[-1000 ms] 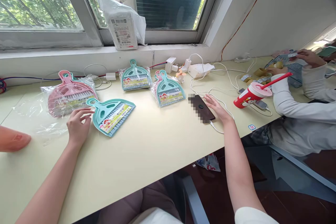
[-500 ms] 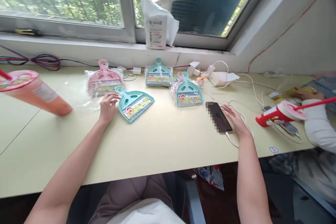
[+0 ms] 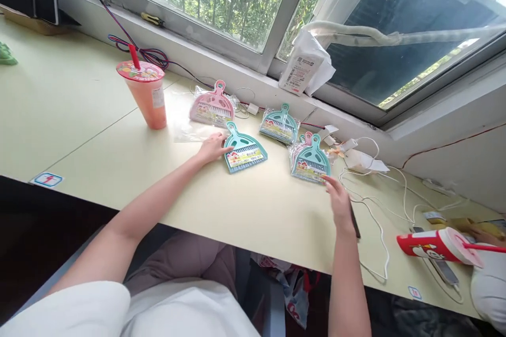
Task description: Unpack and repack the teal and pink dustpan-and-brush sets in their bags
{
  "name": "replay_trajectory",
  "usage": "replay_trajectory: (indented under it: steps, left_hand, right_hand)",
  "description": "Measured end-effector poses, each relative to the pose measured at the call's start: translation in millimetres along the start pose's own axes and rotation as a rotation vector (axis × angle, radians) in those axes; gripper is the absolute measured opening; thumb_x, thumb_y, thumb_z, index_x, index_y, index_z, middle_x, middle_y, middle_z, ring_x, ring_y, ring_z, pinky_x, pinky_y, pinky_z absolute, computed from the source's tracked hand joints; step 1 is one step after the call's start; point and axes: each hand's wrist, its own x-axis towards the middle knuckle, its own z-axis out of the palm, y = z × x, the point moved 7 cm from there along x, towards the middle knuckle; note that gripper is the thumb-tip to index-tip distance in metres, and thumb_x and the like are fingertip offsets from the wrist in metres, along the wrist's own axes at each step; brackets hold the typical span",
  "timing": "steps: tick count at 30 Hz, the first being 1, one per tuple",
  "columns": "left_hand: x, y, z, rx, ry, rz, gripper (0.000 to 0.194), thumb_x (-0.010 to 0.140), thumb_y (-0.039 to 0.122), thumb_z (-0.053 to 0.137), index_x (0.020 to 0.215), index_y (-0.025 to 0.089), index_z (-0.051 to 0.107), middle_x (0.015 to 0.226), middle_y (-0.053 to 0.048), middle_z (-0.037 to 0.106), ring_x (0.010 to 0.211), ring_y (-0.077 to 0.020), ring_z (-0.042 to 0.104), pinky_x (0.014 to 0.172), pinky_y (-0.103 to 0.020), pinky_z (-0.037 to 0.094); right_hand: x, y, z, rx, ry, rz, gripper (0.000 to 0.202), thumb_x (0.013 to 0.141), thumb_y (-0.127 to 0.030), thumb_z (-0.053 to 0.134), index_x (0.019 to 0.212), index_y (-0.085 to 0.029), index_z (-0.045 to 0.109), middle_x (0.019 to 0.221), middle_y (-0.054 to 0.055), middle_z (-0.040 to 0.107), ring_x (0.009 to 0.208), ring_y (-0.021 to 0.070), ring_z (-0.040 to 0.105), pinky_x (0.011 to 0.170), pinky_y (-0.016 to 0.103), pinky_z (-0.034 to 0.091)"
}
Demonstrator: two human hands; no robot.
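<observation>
My left hand (image 3: 213, 148) is at the left edge of a teal dustpan and brush set (image 3: 245, 156), its thumb over the rim and its fingers bent against it. A printed card label lies across the brush bristles. Out in front, my right hand (image 3: 338, 201) has its fingers stretched to the lower right corner of another teal dustpan and brush set (image 3: 311, 160), which lies over a pink one. A dark phone (image 3: 355, 219) is mostly hidden behind my right wrist. Further back lie a bagged pink set (image 3: 213, 105) and a bagged teal set (image 3: 280, 125).
A tall pink drink cup (image 3: 148, 97) stands left of the sets. A red cup (image 3: 430, 245) with a straw is at the right, by a person's sleeve (image 3: 490, 289). White cables (image 3: 381, 242) trail over the right side. A white package (image 3: 302, 71) sits on the windowsill.
The view has turned left and tilted. My right hand has left the phone's side and moved up and left to the stacked teal set. My left hand stays by its dustpan, thumb over the edge.
</observation>
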Motion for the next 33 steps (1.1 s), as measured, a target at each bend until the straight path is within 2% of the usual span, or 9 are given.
replay_trajectory:
  steps: [2, 4, 9, 17, 21, 24, 26, 30, 33]
  left_hand:
    - [0.1, -1.9, 3.7, -0.045, -0.03, -0.014, 0.038, 0.083, 0.052, 0.061, 0.101, 0.02, 0.067, 0.095, -0.008, 0.058, 0.102, -0.0293, 0.056, 0.086, -0.038, 0.044]
    - [0.9, -2.3, 8.1, -0.095, -0.065, -0.012, 0.038, 0.081, 0.05, 0.063, 0.102, 0.019, 0.068, 0.092, -0.008, 0.058, 0.098, -0.0289, 0.056, 0.085, -0.038, 0.045]
    - [1.7, 8.3, 11.1, -0.286, -0.117, 0.059, 0.038, 0.073, 0.05, 0.071, 0.093, 0.017, 0.07, 0.088, -0.007, 0.06, 0.088, -0.0256, 0.058, 0.083, -0.04, 0.047]
    - [-15.5, 32.8, 24.4, -1.054, -0.419, -0.062, 0.08, 0.068, 0.036, 0.082, 0.139, 0.025, 0.046, 0.109, -0.009, 0.068, 0.1, -0.0276, 0.067, 0.082, -0.04, 0.055]
    - [-16.4, 33.9, 31.7, -1.134, -0.354, -0.06, 0.086, 0.061, 0.029, 0.085, 0.138, 0.024, 0.044, 0.116, -0.01, 0.067, 0.105, -0.0295, 0.066, 0.086, -0.041, 0.055]
    - [-14.4, 35.0, 30.9, -1.152, -0.301, -0.057, 0.092, 0.063, 0.036, 0.085, 0.141, 0.024, 0.038, 0.114, -0.01, 0.068, 0.107, -0.0316, 0.066, 0.087, -0.043, 0.055]
    - [-13.1, 35.7, 27.2, -1.158, -0.24, -0.062, 0.095, 0.064, 0.041, 0.085, 0.143, 0.026, 0.034, 0.115, -0.01, 0.068, 0.108, -0.0318, 0.066, 0.087, -0.043, 0.055]
    - [-14.3, 44.5, 26.7, -1.136, -0.234, -0.017, 0.097, 0.067, 0.046, 0.083, 0.145, 0.031, 0.028, 0.123, -0.01, 0.065, 0.115, -0.0313, 0.063, 0.09, -0.044, 0.055]
    - [-15.8, 51.3, 28.3, -1.081, -0.249, 0.056, 0.097, 0.068, 0.048, 0.082, 0.146, 0.032, 0.026, 0.127, -0.01, 0.063, 0.117, -0.0306, 0.062, 0.092, -0.043, 0.055]
  right_hand:
    - [-0.5, -45.7, 69.2, -0.086, -0.309, -0.164, 0.052, 0.087, -0.058, 0.055, 0.13, -0.03, 0.059, 0.148, 0.008, 0.05, 0.142, 0.0311, 0.039, 0.118, 0.055, 0.03]
    - [-1.3, -73.5, 129.5, -0.153, -0.464, -0.238, 0.068, 0.085, -0.063, 0.058, 0.144, -0.03, 0.046, 0.162, 0.007, 0.028, 0.151, 0.0307, 0.02, 0.123, 0.055, 0.017]
    - [7.1, -91.4, 225.4, -0.231, -0.475, -0.286, 0.063, 0.091, -0.064, 0.049, 0.147, -0.037, 0.041, 0.164, 0.002, 0.021, 0.153, 0.0334, 0.003, 0.12, 0.066, 0.0]
    - [12.6, -91.8, 220.3, -0.168, -0.329, -0.365, 0.061, 0.093, -0.059, 0.047, 0.149, -0.036, 0.038, 0.163, -0.002, 0.02, 0.153, 0.0297, 0.003, 0.124, 0.057, 0.01]
    - [12.2, -96.9, 211.5, -0.189, -0.249, -0.325, 0.065, 0.091, -0.062, 0.049, 0.149, -0.036, 0.036, 0.163, -0.001, 0.016, 0.153, 0.0308, 0.003, 0.124, 0.057, 0.012]
    - [8.7, -101.5, 191.6, -0.037, 0.035, -0.228, 0.078, 0.089, -0.065, 0.051, 0.154, -0.034, 0.021, 0.165, 0.002, 0.006, 0.153, 0.0301, 0.007, 0.124, 0.055, 0.015]
    - [3.7, -97.3, 186.1, 0.194, 0.13, -0.09, 0.082, 0.088, -0.066, 0.051, 0.154, -0.033, 0.016, 0.164, 0.007, 0.014, 0.15, 0.0296, 0.022, 0.121, 0.054, 0.026]
    - [-4.7, -96.1, 215.4, 0.71, -0.166, 0.14, 0.076, 0.081, -0.067, 0.063, 0.142, -0.03, 0.036, 0.138, 0.008, 0.056, 0.125, 0.0269, 0.058, 0.104, 0.047, 0.052]
    - [-6.2, -95.6, 219.8, 0.867, -0.173, 0.2, 0.072, 0.071, -0.058, 0.078, 0.129, -0.029, 0.047, 0.117, 0.005, 0.067, 0.108, 0.025, 0.067, 0.094, 0.043, 0.06]
